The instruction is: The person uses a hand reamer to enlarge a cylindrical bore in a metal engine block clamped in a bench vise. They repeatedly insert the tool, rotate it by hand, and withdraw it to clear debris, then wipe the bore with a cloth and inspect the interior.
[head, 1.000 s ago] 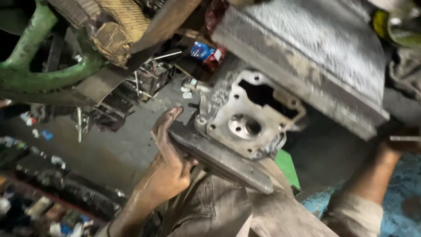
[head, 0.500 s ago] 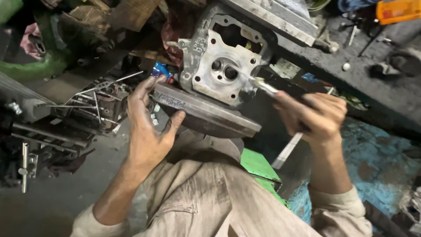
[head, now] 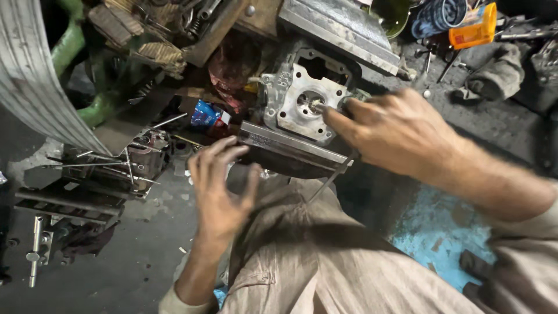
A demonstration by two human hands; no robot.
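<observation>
Released from the plate, left hand (head: 218, 192) spreads open; right hand (head: 395, 131) fingers pinch a rod at the cylinder head (head: 302, 102)

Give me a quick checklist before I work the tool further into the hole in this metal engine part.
1. Tool tip at the round hole of the engine part: ok, the right hand holds it there.
2. Grip on the thin metal tool: ok, fingers closed around it.
3. Part seated on the flat metal bar: cannot tell, the contact is hidden.
4. Part steadied by the left hand: not ok, it is open and off the part.
5. How deep the tip sits: cannot tell.
</observation>
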